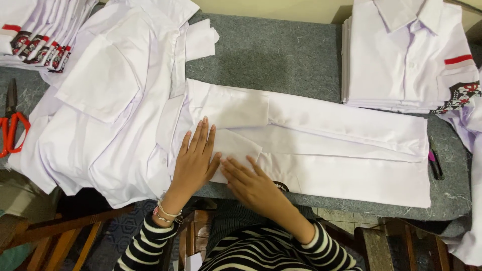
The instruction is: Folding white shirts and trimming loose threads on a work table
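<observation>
The left hand (195, 159) lies flat, fingers spread and released, on the white shirt (311, 145) stretched across the grey table (281, 55). The right hand (251, 181), also flat and grasping nothing, presses the shirt's folded sleeve at its four o'clock. Red scissors (11, 131) lie at nine o'clock, a stack of folded shirts (406, 55) at two.

Single head-worn camera, looking steeply down from above seated person, close range. Grey felt-covered table (281, 55) fills frame; far edge at 12 o'clock, wearer's striped sleeves at 6 o'clock. No second view.
</observation>
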